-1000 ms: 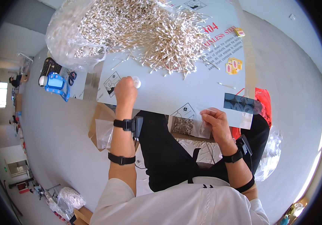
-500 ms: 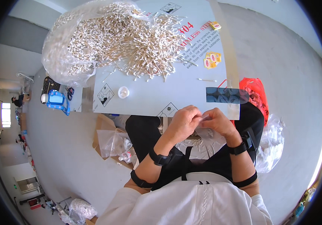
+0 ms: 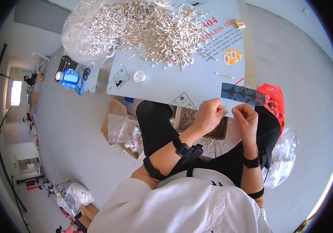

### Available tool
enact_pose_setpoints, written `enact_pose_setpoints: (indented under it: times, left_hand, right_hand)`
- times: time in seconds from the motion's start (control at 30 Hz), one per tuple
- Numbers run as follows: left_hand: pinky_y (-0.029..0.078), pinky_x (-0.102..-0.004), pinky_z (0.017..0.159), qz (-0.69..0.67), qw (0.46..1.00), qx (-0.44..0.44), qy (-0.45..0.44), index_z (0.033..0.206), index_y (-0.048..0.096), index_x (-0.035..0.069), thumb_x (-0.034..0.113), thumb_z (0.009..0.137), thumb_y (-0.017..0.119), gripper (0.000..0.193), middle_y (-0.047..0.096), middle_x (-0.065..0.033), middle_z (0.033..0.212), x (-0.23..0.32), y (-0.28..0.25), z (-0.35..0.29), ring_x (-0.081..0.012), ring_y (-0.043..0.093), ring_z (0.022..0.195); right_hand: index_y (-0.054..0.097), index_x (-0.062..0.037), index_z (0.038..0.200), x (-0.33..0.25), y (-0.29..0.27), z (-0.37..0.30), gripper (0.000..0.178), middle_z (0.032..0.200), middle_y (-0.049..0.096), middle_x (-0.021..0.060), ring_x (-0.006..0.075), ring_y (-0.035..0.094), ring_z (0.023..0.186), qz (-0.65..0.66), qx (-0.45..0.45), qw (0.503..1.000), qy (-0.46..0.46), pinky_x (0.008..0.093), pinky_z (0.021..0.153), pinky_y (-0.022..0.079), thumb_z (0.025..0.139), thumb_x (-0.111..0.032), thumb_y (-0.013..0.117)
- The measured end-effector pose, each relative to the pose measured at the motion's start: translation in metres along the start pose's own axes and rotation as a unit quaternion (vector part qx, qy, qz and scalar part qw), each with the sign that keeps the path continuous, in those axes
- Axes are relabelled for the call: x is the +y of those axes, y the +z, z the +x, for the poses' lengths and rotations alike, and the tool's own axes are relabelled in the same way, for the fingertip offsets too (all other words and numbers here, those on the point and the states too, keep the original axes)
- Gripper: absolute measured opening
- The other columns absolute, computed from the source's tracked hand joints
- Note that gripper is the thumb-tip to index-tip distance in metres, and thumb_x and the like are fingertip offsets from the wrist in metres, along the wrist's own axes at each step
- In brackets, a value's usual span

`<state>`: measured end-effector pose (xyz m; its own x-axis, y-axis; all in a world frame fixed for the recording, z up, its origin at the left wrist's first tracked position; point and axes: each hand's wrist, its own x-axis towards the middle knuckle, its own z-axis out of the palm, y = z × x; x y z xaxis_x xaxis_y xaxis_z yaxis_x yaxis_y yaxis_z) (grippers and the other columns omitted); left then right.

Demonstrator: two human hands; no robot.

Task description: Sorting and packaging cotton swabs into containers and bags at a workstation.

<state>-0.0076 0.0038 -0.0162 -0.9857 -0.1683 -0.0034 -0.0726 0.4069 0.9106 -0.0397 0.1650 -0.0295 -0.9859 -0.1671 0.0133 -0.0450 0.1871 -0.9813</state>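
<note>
Hands, head view: left hand (image 3: 210,115) and right hand (image 3: 245,119) have shifted right along the near edge of the counter (image 3: 203,83), fingertips parting slightly.
Grip: each pinched together; whether on anything, cannot tell.
Dark blue strip (image 3: 238,93): on counter, just beyond.
Effect: handling apparently centred here; white tub (image 3: 139,76) untouched.

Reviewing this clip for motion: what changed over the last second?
The left hand has come away from the small white dish and moved right, toward the right hand, which also shifted right. What they now hold is unclear. The dish, swab pile and yellow packets stayed put.
</note>
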Motion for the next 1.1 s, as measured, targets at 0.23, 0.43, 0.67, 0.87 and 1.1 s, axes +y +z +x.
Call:
enact_pose_setpoints:
  times: [0.23,0.43,0.67,0.87,1.1]
  left_hand:
    - [0.046,-0.0334,0.051,-0.032,0.998,-0.046,-0.002,0.071,0.053,-0.003,0.005,0.078,0.068,0.019,0.061,-0.0150,0.061,0.014,0.029,-0.005,-0.0206,0.058,0.053]
    - [0.044,-0.0307,0.050,-0.054,0.988,-0.146,0.004,0.071,0.057,-0.002,0.007,0.073,0.074,0.020,0.059,-0.0074,0.059,0.008,0.039,0.001,-0.0136,0.057,0.055]
    - [0.037,-0.0222,0.046,-0.349,0.869,-0.249,-0.247,0.070,0.059,0.004,0.005,0.076,0.073,0.015,0.056,-0.0013,0.063,0.010,0.029,0.019,-0.0091,0.048,0.050]
    - [0.039,-0.0233,0.047,-0.344,0.870,-0.255,-0.245,0.072,0.057,0.005,0.001,0.078,0.069,0.014,0.055,0.0000,0.063,0.004,0.049,0.043,-0.0084,0.049,0.053]
    - [0.046,-0.0323,0.053,0.028,0.933,-0.155,0.322,0.083,0.061,0.002,-0.009,0.078,0.055,0.013,0.060,-0.0092,0.067,0.032,0.099,0.085,-0.0170,0.060,0.057]
  right_hand:
    - [0.067,0.0008,0.084,0.006,-0.009,-0.016,0.016,0.070,0.063,0.0021,0.0070,0.058,0.061,0.264,-0.069,0.944,0.183,0.0197,0.055,0.045,0.092,-0.013,0.064]
    - [0.067,0.0012,0.078,0.014,-0.035,-0.017,0.012,0.067,0.062,0.0023,0.0070,0.056,0.057,0.251,-0.081,0.945,0.195,0.0189,0.054,0.044,0.086,-0.007,0.063]
    - [0.066,0.0013,0.074,0.008,-0.034,-0.012,0.012,0.063,0.060,-0.0001,0.0044,0.052,0.057,0.199,-0.066,0.968,0.134,0.0193,0.052,0.039,0.083,-0.005,0.062]
    - [0.060,0.0039,0.069,0.008,-0.062,-0.001,0.009,0.057,0.055,0.0007,0.0066,0.047,0.055,0.074,-0.055,0.988,0.124,0.0258,0.050,0.038,0.074,-0.003,0.062]
    - [0.059,0.0030,0.073,0.009,-0.073,0.003,0.008,0.059,0.054,0.0012,0.0063,0.048,0.057,0.033,0.129,0.990,0.044,0.0257,0.052,0.041,0.079,-0.002,0.061]
